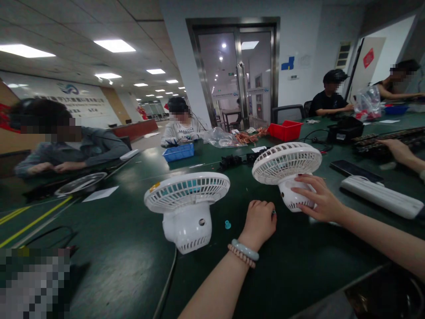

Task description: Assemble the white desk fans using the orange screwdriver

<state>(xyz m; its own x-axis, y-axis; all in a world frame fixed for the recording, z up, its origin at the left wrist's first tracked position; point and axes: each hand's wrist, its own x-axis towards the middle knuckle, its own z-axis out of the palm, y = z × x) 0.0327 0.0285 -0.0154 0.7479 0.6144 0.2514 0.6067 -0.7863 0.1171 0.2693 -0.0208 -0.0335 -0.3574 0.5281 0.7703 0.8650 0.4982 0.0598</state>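
Note:
Two white fan heads lie face down on the green table, motor housings toward me. My right hand [317, 199] grips the housing of the right fan [287, 161], thumb and fingers spread around its side. Close to that fan, my left hand [260, 220] is closed, its fingers curled. A small teal bit shows at its fingertips, too small to name. The left fan [187, 212] stands apart from both hands, with a round hole in its housing and a cable running toward me. Between this fan and my left hand lies a small teal plastic piece [227, 224].
A white power bank-like block [381, 197] and a dark phone [357, 171] lie to the right. Farther back are a blue tray [178, 153], a red bin [285, 131], plastic bags and black parts. Several people sit around the table; another person's hand [400, 153] is at the right.

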